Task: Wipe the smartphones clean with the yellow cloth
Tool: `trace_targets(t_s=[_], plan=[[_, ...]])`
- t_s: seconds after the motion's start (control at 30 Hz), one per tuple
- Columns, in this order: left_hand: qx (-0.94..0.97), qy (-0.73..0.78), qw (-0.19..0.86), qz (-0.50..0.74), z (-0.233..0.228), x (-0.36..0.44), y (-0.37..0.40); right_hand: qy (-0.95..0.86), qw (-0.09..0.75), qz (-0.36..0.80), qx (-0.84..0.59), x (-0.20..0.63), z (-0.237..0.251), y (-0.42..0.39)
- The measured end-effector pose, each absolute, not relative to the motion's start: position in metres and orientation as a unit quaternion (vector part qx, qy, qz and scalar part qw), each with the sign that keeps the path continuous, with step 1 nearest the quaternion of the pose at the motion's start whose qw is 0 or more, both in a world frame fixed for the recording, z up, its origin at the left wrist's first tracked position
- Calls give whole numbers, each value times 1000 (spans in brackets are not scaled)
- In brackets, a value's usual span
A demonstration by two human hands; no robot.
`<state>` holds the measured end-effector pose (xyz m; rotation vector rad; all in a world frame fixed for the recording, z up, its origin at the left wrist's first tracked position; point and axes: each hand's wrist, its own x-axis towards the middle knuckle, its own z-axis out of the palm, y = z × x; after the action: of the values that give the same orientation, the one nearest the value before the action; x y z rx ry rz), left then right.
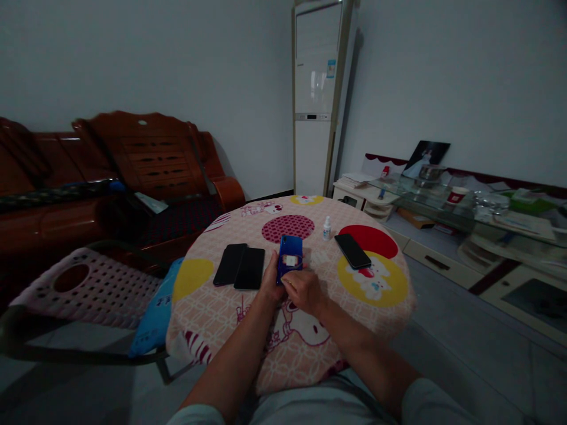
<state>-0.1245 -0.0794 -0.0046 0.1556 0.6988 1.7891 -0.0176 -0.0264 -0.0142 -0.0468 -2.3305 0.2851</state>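
Blue glossy rectangular phone [293, 245] is sitting in the left hand [270, 277], clamped along its left edge; right hand [305, 289] is resting curled at the near end, pinch unclear. Long axis is running forward. Small white plastic bottle [326, 230] is standing beyond, rightward.

The room is dim, with a cool, bluish tone, and the corners fall darker. The glossy floor-standing air conditioner [315, 100] carries a pale glare, and the varnished wooden sofa [146, 156] gives a dull shine. Soft shadows lie on the wall [248, 77] beside both. The wide lens stretches the outer parts; small details on the blue smartphone [291, 243] look unsharp.
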Motion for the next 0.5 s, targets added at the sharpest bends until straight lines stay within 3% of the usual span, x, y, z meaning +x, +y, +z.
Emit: trace_targets(t_s=[0.5], plan=[[47,258,600,756,-9,-133,-77,-866,455,168,-119,-14,-18,-8]])
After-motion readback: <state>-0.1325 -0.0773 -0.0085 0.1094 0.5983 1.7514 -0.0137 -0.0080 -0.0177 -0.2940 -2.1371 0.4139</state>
